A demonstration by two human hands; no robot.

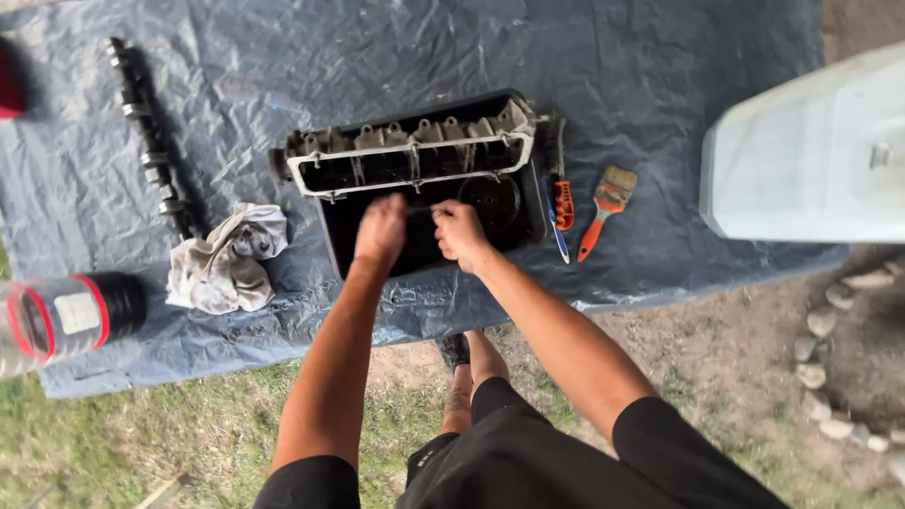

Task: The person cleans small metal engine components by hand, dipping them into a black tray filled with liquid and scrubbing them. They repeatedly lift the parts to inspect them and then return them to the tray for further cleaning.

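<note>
Both my hands are over a black plastic tray (528,203) that lies on a blue tarp (311,57). A metal engine part with a row of lobed caps (405,151) rests in the tray's far half. My left hand (381,229) is blurred and closed, just above the tray's near side. My right hand (459,231) is closed on a thin dark tool that points left toward the other hand. Whether the left hand also grips that tool is hidden by blur.
A camshaft (146,132) lies on the tarp at left, a dirty white rag (229,256) beside it. A bottle with red bands (66,316) lies at the left edge. Orange-handled brushes (603,207) lie right of the tray. A pale container (811,151) stands at right.
</note>
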